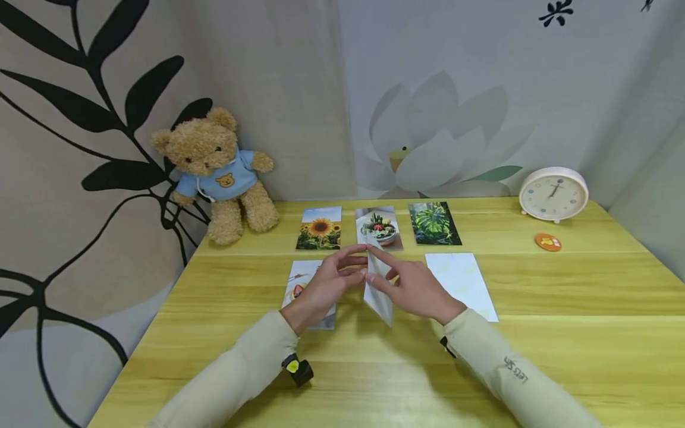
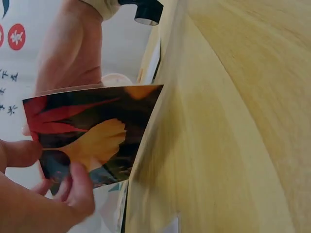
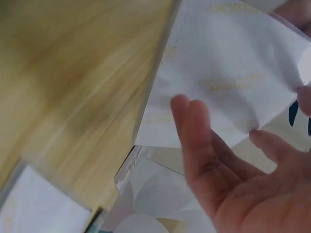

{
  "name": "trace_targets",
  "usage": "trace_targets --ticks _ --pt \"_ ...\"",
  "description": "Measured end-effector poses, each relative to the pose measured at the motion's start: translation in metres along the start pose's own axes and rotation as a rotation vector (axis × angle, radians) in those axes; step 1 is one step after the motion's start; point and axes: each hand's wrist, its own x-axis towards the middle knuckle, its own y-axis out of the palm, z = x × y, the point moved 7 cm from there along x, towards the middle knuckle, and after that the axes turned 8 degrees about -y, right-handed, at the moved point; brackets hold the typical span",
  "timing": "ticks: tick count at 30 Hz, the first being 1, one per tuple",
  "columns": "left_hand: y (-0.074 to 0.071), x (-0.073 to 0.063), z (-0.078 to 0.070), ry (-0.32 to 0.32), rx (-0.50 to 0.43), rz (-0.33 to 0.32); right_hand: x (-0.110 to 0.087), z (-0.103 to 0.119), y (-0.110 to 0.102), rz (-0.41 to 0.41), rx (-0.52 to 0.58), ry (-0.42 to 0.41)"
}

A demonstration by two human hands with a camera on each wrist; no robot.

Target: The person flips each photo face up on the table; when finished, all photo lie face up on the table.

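Observation:
A photo card (image 1: pixel 379 300) stands upright on edge above the table, held between both hands. Its picture side, a yellow and red flower-like shape on dark (image 2: pixel 97 141), faces the left hand; its pale back with faint yellow print (image 3: pixel 218 68) faces the right. My left hand (image 1: pixel 326 285) pinches the card's edge with thumb and fingertips. Thumb and index finger of my right hand (image 1: pixel 420 291) grip its edge from the other side, remaining fingers bent near the back. Under the left wrist lies a dessert photo card (image 1: pixel 323 321), partly covered.
A sunflower card (image 1: pixel 320 229), a bowl-of-plants card (image 1: pixel 393 223) and a green leaf card (image 1: pixel 434 223) lie along the back. Right of the hands is a white card (image 1: pixel 462 288). A teddy bear (image 1: pixel 230 178), clock (image 1: pixel 555 193) and orange disc (image 1: pixel 548 242) are farther out.

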Motion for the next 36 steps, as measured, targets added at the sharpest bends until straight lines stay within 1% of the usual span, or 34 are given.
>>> trace_targets --ticks 3,7,10,14,16,18,20,22,25,27,28,33,36 --pt "0.004 0.002 0.002 -0.041 -0.021 0.056 0.000 -0.002 -0.004 -0.005 0.129 0.011" --pt "0.007 0.003 0.004 -0.090 -0.026 0.127 -0.003 -0.005 -0.007 -0.006 0.341 0.039" --pt "0.008 0.002 0.004 -0.104 -0.020 0.164 -0.004 -0.006 -0.009 -0.015 0.493 0.066" --pt "0.011 0.001 0.002 -0.104 -0.032 0.209 -0.005 -0.008 -0.012 -0.039 0.590 0.069" --pt "0.012 0.001 0.001 -0.106 -0.037 0.212 -0.005 -0.011 -0.014 -0.049 0.632 0.072" --pt "0.011 0.000 0.002 -0.110 -0.024 0.193 -0.006 -0.015 -0.016 -0.071 0.667 0.082" --pt "0.008 0.000 0.003 -0.125 -0.002 0.151 -0.007 -0.021 -0.020 -0.119 0.704 0.099" --pt "0.005 0.000 0.004 -0.134 0.025 0.107 -0.009 -0.027 -0.024 -0.190 0.729 0.115" --pt "0.002 -0.001 0.005 -0.136 0.050 0.054 -0.011 -0.037 -0.030 -0.282 0.745 0.129" --pt "-0.001 -0.002 0.004 -0.130 0.063 0.035 -0.013 -0.041 -0.032 -0.310 0.720 0.134" --pt "-0.002 -0.003 0.004 -0.126 0.072 0.031 -0.014 -0.043 -0.033 -0.316 0.691 0.133" --pt "-0.008 -0.005 0.004 -0.123 0.097 0.038 -0.020 -0.047 -0.035 -0.319 0.443 0.108" --pt "-0.012 -0.005 0.003 -0.122 0.120 0.057 -0.022 -0.047 -0.034 -0.283 0.295 0.100"
